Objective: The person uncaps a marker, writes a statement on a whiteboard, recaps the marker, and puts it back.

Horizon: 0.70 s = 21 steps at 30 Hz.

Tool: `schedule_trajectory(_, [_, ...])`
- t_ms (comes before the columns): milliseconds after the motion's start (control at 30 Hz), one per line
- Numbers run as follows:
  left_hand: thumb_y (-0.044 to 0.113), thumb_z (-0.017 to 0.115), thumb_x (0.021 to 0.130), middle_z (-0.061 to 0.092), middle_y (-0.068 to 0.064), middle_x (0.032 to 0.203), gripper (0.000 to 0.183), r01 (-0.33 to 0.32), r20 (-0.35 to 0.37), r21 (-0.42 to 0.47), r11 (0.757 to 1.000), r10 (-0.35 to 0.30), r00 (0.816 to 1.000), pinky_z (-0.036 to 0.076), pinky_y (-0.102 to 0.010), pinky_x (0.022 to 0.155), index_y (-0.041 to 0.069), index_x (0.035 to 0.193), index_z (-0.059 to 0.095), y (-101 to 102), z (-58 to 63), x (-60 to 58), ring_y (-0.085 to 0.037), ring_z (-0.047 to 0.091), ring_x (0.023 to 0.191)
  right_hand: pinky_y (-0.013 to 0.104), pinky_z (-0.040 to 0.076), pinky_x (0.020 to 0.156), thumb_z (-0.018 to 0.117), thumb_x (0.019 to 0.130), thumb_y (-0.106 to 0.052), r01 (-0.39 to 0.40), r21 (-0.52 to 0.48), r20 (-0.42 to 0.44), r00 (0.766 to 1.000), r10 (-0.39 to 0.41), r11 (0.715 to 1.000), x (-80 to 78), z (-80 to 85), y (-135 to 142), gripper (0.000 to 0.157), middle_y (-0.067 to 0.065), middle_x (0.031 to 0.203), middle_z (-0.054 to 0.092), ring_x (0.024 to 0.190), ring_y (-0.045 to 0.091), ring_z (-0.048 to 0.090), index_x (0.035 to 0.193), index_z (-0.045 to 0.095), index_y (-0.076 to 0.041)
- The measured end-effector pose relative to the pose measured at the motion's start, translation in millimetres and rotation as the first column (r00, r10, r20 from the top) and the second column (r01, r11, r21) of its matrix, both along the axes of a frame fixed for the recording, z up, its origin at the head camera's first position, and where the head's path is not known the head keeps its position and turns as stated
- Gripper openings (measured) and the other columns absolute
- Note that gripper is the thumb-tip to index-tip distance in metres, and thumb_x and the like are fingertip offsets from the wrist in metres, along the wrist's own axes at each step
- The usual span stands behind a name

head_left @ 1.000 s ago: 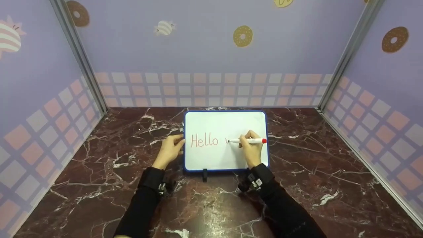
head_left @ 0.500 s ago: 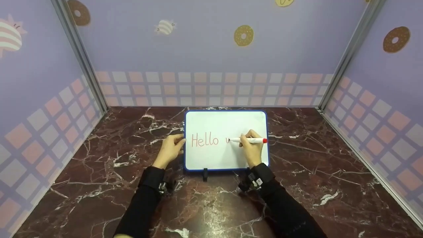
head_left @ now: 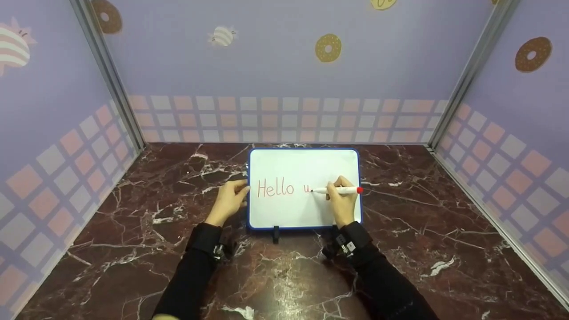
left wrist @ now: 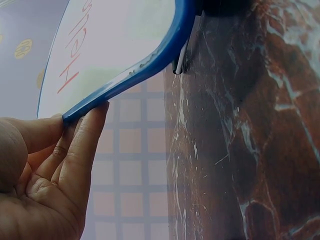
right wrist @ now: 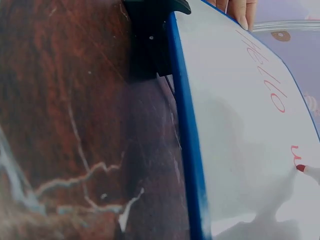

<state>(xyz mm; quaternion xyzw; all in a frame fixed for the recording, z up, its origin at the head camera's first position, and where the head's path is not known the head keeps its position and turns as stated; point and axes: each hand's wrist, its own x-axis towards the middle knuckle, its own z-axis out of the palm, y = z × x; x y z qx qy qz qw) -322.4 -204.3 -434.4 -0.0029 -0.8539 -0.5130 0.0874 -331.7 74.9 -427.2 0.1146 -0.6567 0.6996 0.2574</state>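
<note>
A whiteboard [head_left: 289,164] with a blue frame stands propped up on the table, with "Hello" and a "u"-shaped letter in red on it. My left hand [head_left: 229,200] pinches its left edge; in the left wrist view the thumb lies on the front and the fingers [left wrist: 82,145] behind the blue frame [left wrist: 145,72]. My right hand [head_left: 343,202] grips a white marker [head_left: 342,190] with a red end, held nearly level in front of the board. In the right wrist view the marker's red tip [right wrist: 300,168] is right at the end of the last letter's stroke.
A black stand [head_left: 276,234] supports the board's lower edge. The dark red marbled table [head_left: 169,249] spreads around it, bounded at the back and sides by lilac walls [head_left: 275,66] with printed doughnuts and checks. Black cameras [head_left: 221,250] sit on both wrists.
The right hand and marker have shifted slightly right and, lately, a little down, and the red stroke after "Hello" has grown into a fuller "u" shape. The left hand holds still at the edge.
</note>
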Motion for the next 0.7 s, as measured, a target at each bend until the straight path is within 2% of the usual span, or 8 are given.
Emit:
schedule_trajectory(133, [0.005,0.052,0.102,0.064,-0.030,0.123,0.038,0.006,-0.007,0.012,1.000,-0.006,1.000,0.063,-0.045,0.082,-0.010,0.136,0.052,-0.1,0.5,1.1,-0.039,0.070,0.097,0.015,0.030,0.044,0.055,0.085,0.014,0.011,-0.006,-0.017,1.000,-0.011,1.000,-2.9,0.8,0.6,0.025,0.026,0.053,0.051,0.046,0.011,0.047,0.064,0.041,0.016])
schedule_trajectory(367, [0.006,0.054,0.101,0.066,-0.030,0.120,0.037,-0.002,-0.013,0.025,1.000,0.002,1.000,0.063,-0.046,0.081,-0.009,0.135,0.054,-0.2,-0.8,0.3,-0.039,0.071,0.095,0.015,0.032,0.045,0.056,0.087,0.012,0.004,-0.009,-0.015,1.000,-0.004,1.000,-6.9,4.0,-0.4,0.026,0.032,0.058,0.052,0.049,0.013,0.050,0.067,0.041,0.016])
schedule_trajectory(567, [0.006,0.055,0.101,0.066,-0.031,0.120,0.038,-0.005,-0.019,0.023,1.000,0.006,1.000,0.063,-0.046,0.080,-0.010,0.135,0.054,-0.4,-0.6,0.0,-0.039,0.071,0.094,0.015,0.033,0.046,0.056,0.088,0.011,-0.007,-0.010,-0.018,1.000,0.007,1.000,-8.0,4.0,-0.6,0.026,0.023,0.056,0.053,0.049,0.012,0.051,0.069,0.040,0.017])
schedule_trajectory(700, [0.006,0.054,0.101,0.066,-0.030,0.120,0.037,-0.003,-0.019,0.017,1.000,0.004,1.000,0.064,-0.042,0.078,-0.010,0.135,0.054,-0.3,-0.4,-0.8,-0.038,0.071,0.097,0.016,0.035,0.047,0.056,0.089,0.012,-0.020,-0.052,-0.020,1.000,0.019,0.998,-7.0,1.9,0.4,0.026,0.016,0.055,0.054,0.050,0.013,0.052,0.069,0.040,0.018])
